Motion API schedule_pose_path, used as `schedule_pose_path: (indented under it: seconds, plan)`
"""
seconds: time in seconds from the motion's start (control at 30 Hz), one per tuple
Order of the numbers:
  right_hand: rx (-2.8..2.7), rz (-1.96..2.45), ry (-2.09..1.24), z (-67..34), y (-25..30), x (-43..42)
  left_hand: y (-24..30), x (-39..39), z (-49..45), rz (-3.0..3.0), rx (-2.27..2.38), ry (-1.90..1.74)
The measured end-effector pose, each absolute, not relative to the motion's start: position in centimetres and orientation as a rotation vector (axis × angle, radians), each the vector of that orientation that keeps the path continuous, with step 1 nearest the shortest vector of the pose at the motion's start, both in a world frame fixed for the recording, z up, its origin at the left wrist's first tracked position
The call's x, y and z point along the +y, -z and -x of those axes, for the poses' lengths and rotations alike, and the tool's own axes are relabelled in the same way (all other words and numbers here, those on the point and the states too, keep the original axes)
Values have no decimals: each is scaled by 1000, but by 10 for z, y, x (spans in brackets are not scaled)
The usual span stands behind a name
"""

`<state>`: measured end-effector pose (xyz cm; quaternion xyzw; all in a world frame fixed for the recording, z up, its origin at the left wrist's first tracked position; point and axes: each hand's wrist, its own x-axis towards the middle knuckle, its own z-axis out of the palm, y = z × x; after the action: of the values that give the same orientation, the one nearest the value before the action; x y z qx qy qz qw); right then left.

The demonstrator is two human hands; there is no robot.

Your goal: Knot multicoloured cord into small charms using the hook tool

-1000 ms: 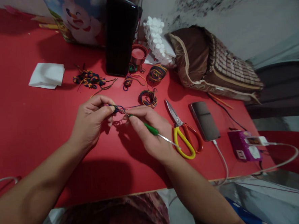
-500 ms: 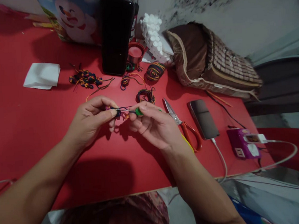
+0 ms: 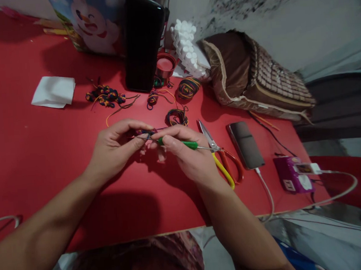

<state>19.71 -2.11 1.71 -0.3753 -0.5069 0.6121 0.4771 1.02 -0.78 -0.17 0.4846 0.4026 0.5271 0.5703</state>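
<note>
Pinching yarn piece (image 3: 148,133) in nearly closed left hand (image 3: 115,145) and green-handled tool (image 3: 189,144) in curled right hand (image 3: 191,158), probably for steadiness and fine control, with scissors (image 3: 214,146) beside the latter.

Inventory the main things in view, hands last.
Yarn piece: 1, multicoloured, centre
Tool: 1, green-handled, centre
Knotted yarn: 1, multicoloured, left
Yarn bundles: 3, multicoloured, middle
Scissors: 1, yellow-red, right
Phone: 1, black, back
Device: 1, grey, right
Paper: 1, white, left
Printed object: 1, multicoloured, back
Container: 1, red, back
Bumpy object: 1, white, back
Fabric item: 1, brown, right
Box: 1, purple, right
Table: 1, red, underneath
Left hand: 1, bare, centre
Right hand: 1, bare, holding tool
</note>
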Motion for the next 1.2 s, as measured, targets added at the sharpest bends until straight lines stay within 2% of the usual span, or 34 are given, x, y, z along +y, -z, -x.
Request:
schedule_pose_path:
  seconds: [0.13,0.23,0.63,0.97,1.2]
  plan:
    - [-1455,1007,-1187,-199,-17,-20,6,-8,-10,-1048,925,-1269]
    - [-1458,1006,-1103,-199,-14,-19,5,-9,-11,-970,910,-1245]
    - [-979,1003,-1509,-189,-10,-19,-3,-11,-16,-1149,906,-1341]
    - [-899,937,-1585,-186,-11,-19,-1,-11,-14,-1134,1000,-1305]
    - [-1001,1043,-1426,-190,-14,-21,-3,-14,-14,-1114,1080,-1287]
